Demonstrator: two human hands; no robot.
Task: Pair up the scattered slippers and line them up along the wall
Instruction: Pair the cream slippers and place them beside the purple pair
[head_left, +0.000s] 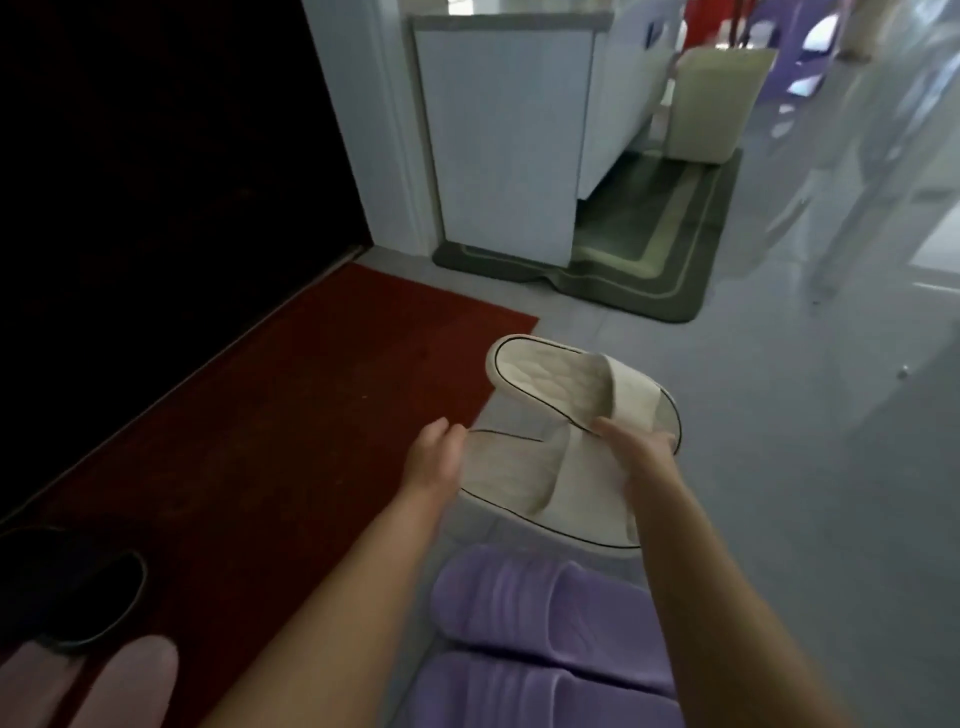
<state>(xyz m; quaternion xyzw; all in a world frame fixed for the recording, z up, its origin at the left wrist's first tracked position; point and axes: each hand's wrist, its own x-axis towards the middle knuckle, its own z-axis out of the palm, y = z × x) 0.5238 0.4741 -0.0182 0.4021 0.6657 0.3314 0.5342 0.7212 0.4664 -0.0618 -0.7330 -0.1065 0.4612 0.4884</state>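
Pairing under way: right hand (639, 452) grip closed round far cream slipper (561, 384) toe; left hand (436, 457) grip pinches near cream slipper (519, 483) heel; apparently squaring them on floor (779, 441) beyond purple slippers (524, 608).

far slipper (576, 384) just beyond near slipper (519, 483) | left hand (436, 460) at near slipper's left end, right hand (641, 454) on far slipper's right end | ribbed pair (519, 603) side by side, nearer the viewer | doormat (260, 415) left | cabinet (504, 140) behind, on rug (675, 249)

Grey tiled floor (779, 415), red mat (291, 395), white cabinet (504, 145), green rug (649, 249), dark doorway (156, 130)
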